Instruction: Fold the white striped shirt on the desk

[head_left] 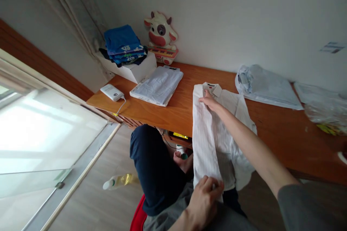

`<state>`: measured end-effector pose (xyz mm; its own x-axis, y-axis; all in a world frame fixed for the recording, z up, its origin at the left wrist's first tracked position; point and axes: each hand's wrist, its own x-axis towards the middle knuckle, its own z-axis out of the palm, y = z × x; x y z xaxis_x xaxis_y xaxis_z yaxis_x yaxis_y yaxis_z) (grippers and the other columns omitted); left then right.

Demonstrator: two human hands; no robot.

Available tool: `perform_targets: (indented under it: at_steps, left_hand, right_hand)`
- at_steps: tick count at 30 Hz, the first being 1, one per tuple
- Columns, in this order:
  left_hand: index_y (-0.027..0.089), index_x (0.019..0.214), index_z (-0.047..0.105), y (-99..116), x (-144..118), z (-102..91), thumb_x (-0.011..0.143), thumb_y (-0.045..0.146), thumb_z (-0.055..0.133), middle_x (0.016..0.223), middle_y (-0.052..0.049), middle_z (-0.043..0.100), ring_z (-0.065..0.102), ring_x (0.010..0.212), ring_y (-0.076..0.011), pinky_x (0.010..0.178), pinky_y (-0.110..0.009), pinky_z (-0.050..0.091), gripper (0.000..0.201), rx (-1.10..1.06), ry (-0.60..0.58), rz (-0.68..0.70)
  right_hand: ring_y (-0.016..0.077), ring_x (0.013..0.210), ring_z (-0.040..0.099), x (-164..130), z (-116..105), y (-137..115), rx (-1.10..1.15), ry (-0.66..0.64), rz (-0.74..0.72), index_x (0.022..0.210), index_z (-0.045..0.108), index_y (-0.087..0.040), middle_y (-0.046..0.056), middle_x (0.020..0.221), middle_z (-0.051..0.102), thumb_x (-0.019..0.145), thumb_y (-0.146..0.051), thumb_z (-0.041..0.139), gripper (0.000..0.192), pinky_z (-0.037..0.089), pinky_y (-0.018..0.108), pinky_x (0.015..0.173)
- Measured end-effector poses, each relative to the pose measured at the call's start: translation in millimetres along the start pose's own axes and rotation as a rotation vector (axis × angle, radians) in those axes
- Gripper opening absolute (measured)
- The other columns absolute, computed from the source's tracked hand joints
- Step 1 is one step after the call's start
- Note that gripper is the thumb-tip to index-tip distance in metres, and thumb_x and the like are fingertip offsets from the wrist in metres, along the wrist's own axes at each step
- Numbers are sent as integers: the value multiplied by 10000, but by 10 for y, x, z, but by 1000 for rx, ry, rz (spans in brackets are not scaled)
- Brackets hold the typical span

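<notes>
A white pinstriped shirt lies collar-up across the front edge of a wooden desk, its lower half hanging off toward my lap. My right hand presses flat on the shirt near the collar, arm stretched out. Down by my lap, my left hand pinches the hem of the folded-over left panel.
A folded white shirt lies further left on the desk, with a white power bank and cable beside it. Blue folded clothes sit on a white box. A cow toy stands by the wall. Bagged garments lie right. A bottle lies on the floor.
</notes>
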<state>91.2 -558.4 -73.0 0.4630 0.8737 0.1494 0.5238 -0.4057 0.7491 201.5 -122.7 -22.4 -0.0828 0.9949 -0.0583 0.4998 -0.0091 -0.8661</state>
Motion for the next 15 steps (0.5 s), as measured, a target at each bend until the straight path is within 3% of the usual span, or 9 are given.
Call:
perform_targets:
  at_steps: [3, 5, 10, 15]
  left_hand:
    - [296, 1451, 673, -89, 4, 47, 811, -25, 633, 1258, -58, 746, 665, 1088, -278, 916, -409, 643, 718, 83, -108, 6]
    - [283, 1449, 665, -143, -4, 51, 845, -22, 613, 1294, -52, 736, 651, 1099, -276, 931, -406, 633, 679, 113, -150, 0]
    - [292, 1475, 653, -268, -36, 65, 815, -85, 552, 1341, -47, 721, 637, 1142, -271, 973, -392, 618, 767, 93, -160, -37]
    - [296, 1426, 699, -401, -73, 99, 850, -95, 521, 1290, -48, 737, 649, 1105, -263, 941, -396, 623, 718, 60, -124, -42]
  right_hand:
    - [359, 1389, 649, 131, -27, 96, 36, 108, -13, 1659, 367, -138, 183, 1566, 633, 719, -134, 767, 1021, 500, 508, 1230]
    - [373, 1432, 636, 242, -41, 129, 11, 139, -35, 1653, 406, -216, 148, 1583, 636, 678, -98, 739, 1036, 492, 523, 1262]
    - [339, 1375, 686, 464, -68, 197, -176, 139, -161, 1330, 692, -236, 93, 1419, 765, 714, -48, 626, 647, 525, 515, 1232]
    - [322, 1311, 717, 581, -95, 243, -260, 149, -179, 1138, 753, -210, 107, 1297, 811, 834, -45, 597, 379, 516, 511, 1222]
